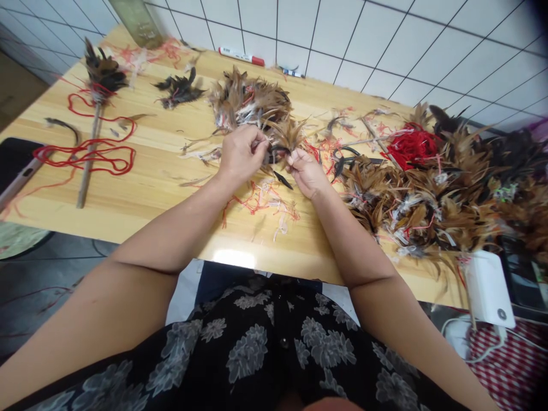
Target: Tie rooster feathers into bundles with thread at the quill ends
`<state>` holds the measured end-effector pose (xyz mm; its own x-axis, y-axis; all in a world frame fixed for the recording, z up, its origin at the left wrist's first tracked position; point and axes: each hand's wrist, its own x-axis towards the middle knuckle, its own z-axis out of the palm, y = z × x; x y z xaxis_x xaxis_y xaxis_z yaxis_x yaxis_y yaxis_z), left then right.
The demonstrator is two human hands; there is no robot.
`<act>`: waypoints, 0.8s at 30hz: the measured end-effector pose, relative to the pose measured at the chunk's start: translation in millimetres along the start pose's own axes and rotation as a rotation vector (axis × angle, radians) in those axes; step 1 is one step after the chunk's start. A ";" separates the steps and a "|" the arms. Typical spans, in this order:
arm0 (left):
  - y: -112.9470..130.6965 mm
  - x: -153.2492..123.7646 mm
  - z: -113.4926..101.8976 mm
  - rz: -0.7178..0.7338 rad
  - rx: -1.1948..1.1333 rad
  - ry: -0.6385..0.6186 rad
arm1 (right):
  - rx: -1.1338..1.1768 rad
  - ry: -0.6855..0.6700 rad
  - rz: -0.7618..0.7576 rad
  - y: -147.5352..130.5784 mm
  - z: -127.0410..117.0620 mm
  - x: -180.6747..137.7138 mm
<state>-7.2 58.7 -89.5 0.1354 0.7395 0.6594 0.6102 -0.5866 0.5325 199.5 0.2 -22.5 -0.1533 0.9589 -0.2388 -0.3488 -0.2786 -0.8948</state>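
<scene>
I hold a small bunch of brown feathers (286,140) between both hands, near the middle of the desk (141,188). My left hand (240,154) is curled around its stem end, fingers closed on it; my right hand (305,171) pinches the same bunch from the other side, thumb and fingertips shut on it. One dark feather (282,180) hangs just below my fingers.

Just behind the bunch lies a loose heap of brown feathers (250,103), and under my wrists sit scraps of red and white thread (265,202). The desk is pale wood, set on a floor of large white tiles (385,40).

Toward the right edge a big pile of feather bundles (436,194) spreads out, with a tangle of red string (411,145) on it. Near the left edge a stick with dark feathers tied at its top (92,123) lies among loops of red cord (98,157). A red-capped marker (242,56) rests at the far edge. A white box (488,288) overhangs the near right corner.
</scene>
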 end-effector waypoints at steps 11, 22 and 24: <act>23.2 -3.2 1.5 -0.037 -0.006 -0.024 | 0.019 -0.201 0.032 13.6 -5.6 0.2; 33.6 3.7 -14.5 -0.070 0.033 -0.201 | -0.178 0.068 -0.071 13.7 -13.3 18.2; 45.4 2.7 -17.9 -0.060 0.035 -0.292 | -0.311 0.121 -0.147 20.7 -22.8 29.4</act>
<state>6.8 28.1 -54.0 0.3141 0.8391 0.4441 0.6496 -0.5311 0.5440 208.9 23.8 -56.6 -0.0056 0.9921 -0.1251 -0.0583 -0.1252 -0.9904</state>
